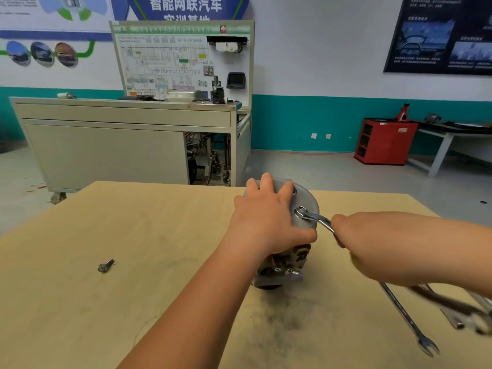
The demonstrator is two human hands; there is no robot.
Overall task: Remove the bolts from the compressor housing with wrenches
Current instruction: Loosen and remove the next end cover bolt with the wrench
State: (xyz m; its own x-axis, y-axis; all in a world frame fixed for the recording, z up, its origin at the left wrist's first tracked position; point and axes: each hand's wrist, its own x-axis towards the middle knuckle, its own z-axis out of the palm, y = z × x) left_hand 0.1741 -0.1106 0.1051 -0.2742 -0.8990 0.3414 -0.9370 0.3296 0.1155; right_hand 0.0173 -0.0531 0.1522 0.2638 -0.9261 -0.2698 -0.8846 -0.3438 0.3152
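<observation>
I'm mid-bolt. My left hand presses spread fingers on the compressor housing at mid-bench. My right hand grasps the wrench, ringed on the seated bolt. A loose bolt lies left. Next, I judge: swing the handle while bracing the housing.

Your left hand and left forearm are bare: uncovered from the fingertips to the lower edge of the view. Four fingers and the thumb of this hand show distinctly, and the knuckles are plain to see. Your right hand and right forearm are likewise bare as far as the right edge. The right hand's outline is blurred, so its fingers cannot be told apart.
</observation>
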